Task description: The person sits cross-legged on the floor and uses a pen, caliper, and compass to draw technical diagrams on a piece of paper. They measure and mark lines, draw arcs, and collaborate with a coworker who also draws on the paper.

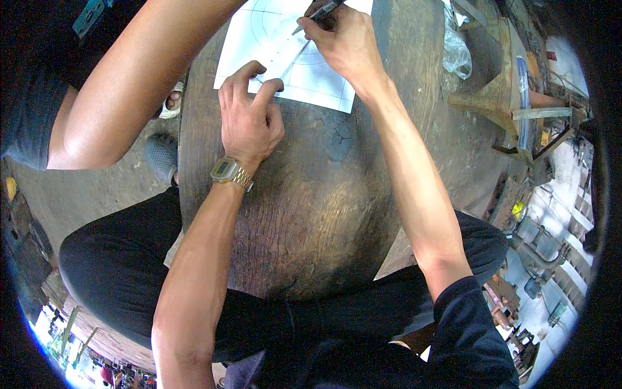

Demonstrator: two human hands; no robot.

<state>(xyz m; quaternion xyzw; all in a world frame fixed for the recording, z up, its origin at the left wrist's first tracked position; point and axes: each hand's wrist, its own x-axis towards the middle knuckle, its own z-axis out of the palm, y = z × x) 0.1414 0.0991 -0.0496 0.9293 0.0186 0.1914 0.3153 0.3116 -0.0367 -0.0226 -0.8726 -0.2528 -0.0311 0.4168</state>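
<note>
A white sheet of paper [324,87] with drawn circles, straight lines and small dots lies on a dark wooden bench [311,214]. My right hand [346,42] grips a dark pen [326,9], its tip pointing down at the sheet near the circles. At the sheet's near left corner rests my left hand [249,120], its fingers bent and apart, with the fingertips on the paper. A metal watch is on that wrist. A thin grey line runs between the two hands; whether it is drawn or an edge, I cannot tell.
Another person's bare forearm [139,71] reaches across from the upper left toward the bench. A crumpled clear plastic bag [457,52] lies at the right. Beyond it stand rusty metal frames [486,97]. A grey shoe [162,157] is on the floor beside the bench.
</note>
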